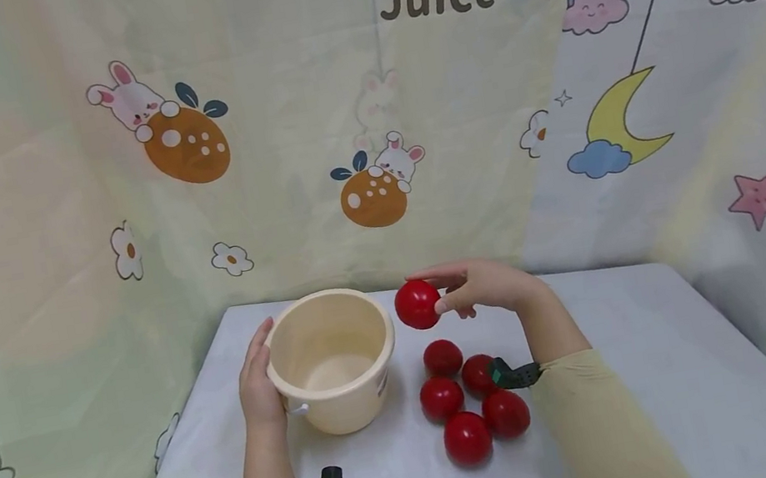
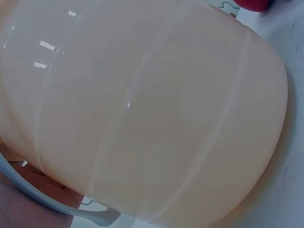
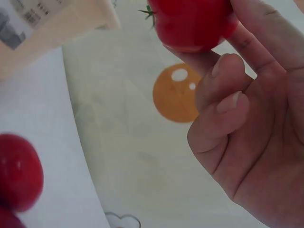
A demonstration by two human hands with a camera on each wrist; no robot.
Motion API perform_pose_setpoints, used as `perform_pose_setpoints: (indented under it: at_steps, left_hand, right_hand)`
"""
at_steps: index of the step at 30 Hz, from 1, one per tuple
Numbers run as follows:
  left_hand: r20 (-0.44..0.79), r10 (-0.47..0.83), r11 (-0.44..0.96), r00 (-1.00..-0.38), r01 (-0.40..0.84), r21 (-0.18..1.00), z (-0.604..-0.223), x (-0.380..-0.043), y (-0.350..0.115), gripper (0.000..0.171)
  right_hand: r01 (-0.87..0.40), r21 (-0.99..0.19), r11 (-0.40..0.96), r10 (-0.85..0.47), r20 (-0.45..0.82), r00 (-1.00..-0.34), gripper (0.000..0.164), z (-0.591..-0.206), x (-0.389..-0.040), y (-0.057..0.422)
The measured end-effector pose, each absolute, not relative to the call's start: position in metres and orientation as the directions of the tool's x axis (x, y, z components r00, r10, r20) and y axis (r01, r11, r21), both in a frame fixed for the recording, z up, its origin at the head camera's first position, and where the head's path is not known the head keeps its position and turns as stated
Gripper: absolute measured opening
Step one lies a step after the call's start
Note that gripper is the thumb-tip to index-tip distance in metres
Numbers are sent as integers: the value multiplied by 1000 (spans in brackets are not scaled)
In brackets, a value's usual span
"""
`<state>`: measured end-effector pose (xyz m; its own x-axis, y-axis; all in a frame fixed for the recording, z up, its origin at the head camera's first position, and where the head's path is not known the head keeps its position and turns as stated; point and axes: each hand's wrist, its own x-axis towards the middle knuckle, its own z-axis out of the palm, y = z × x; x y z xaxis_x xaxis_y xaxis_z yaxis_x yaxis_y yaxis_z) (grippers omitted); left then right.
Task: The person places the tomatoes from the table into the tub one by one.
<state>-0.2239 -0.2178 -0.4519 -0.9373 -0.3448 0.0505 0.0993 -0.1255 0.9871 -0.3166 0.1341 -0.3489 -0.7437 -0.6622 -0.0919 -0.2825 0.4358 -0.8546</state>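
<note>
A cream plastic bucket (image 1: 346, 404) stands upright at the left of the table, its visible inside bare. My left hand (image 1: 260, 386) rests against the bucket's left side, thumb side up near the rim; in the left wrist view the bucket wall (image 2: 156, 114) fills most of the picture. In my right hand (image 1: 490, 285) a red tomato (image 1: 417, 305) is pinched between thumb and fingers, raised just right of the bucket's rim. A green stem shows on that tomato (image 3: 190, 23) in the right wrist view. The other fingers of this hand are curled.
Several more red tomatoes (image 1: 467, 438) lie clustered on the white table (image 1: 682, 392), right of the bucket and beneath my right forearm. A grey bucket handle (image 2: 52, 202) hangs near my left hand. Behind the table hangs a printed cloth (image 1: 283, 188).
</note>
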Motion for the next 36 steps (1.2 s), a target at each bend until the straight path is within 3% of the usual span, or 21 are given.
perform_pose_setpoints:
  at_steps: [6,23,36]
  left_hand:
    - [47,-345,-133,-937,99,986,-453,-224,-218,42]
    - [20,-354,-94,-935,57,994,-454,-221,-216,38]
    - [11,-351,-111,-936,54,992,-455,-222,-217,37]
  right_hand:
    - [-308,-851,426,-772,-163,-615,52,-339,-334,94]
    - [-411,-648,642,-760,-466,-453,46,-322,-352,-21]
    - [-416,-466,781,-622,-642,-449,41,-329,-351,-71]
